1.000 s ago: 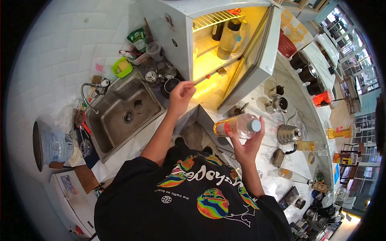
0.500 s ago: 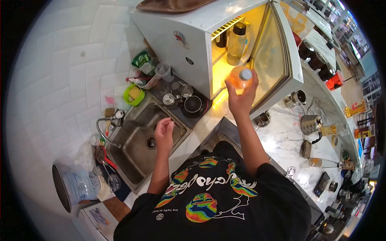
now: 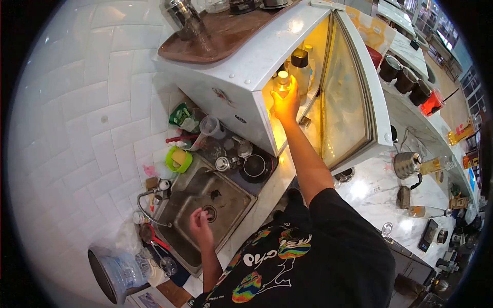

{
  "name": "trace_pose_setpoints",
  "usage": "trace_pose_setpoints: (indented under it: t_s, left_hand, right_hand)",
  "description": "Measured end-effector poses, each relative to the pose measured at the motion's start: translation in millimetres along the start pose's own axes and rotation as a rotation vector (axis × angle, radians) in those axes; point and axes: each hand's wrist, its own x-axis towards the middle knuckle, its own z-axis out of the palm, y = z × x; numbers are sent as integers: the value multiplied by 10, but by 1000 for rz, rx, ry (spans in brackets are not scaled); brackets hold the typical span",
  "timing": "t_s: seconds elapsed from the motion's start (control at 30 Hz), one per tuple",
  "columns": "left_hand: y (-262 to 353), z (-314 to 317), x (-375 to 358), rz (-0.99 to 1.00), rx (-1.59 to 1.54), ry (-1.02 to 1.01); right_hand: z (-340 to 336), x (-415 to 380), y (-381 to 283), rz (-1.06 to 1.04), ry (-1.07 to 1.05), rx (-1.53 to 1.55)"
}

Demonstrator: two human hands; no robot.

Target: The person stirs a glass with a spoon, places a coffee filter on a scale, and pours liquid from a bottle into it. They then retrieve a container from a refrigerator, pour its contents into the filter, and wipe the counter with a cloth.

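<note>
A: Start with the small fridge [image 3: 241, 77] at the back edge of the surface [image 3: 370, 190]. Its glass door [image 3: 349, 97] stands swung wide, and the wooden tray [image 3: 221, 36] of jars on its roof sits close to the front lip. I'd judge a knock against the cabinet could set those jars sliding.

B: And the right hand [image 3: 285, 102]?

A: Reached inside, fingers wrapped around a bottle [image 3: 282, 82] with orange liquid, held upright at the shelf level. Right beside it stands a taller bottle with a dark cap [image 3: 300, 66]. If the held one goes in at a tilt, it could tip that neighbour, or catch the shelf edge and slip from the grip.

B: The left hand [image 3: 199, 226]?

A: Hanging over the sink [image 3: 210, 205], fingers loosely curled, holding nothing that I can see. It steadies neither door nor fridge, so the door could drift against the outstretched forearm.

B: Anything smaller?

A: The dark pot [image 3: 255, 167] and cups by the sink's far corner lie under the arm's line; a dropped bottle would likely land among them.
</note>
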Motion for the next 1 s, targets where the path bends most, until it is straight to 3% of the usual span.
trace_pose_setpoints:
  t_s: [0.23,0.3,0.4,0.47,0.57,0.63,0.73,0.77,0.9,1.0]
  left_hand:
    - [-117,-185,46,-114,103,128]
    - [-150,-197,2,-113,108,115]
    - [-67,-181,-60,-132,130,123]
    - [-106,-232,-59,-124,126,110]
    - [-52,-273,-76,-145,108,135]
    - [-72,-320,-93,-155,99,153]
    - [-188,-367,-180,-178,76,166]
    - [-197,-369,-203,-199,50,175]
    - [-224,-330,-222,-214,43,197]
    - [-183,-287,-179,-215,51,158]
  right_hand:
    - [495,219,120,-19,10,103]
    - [1272,300,740,216,51,423]
    - [606,594,-205,586,-123,187]
    - [808,649,-14,403,-48,150]
    - [1353,742,498,743,76,1303]
    - [1233,836,433,796,-19,1500]
    - [1273,858,467,698,48,1276]
    - [1448,897,652,663,55,1524]
    - [1249,862,396,535,-9,940]
    - [1272,859,397,627,24,1260]
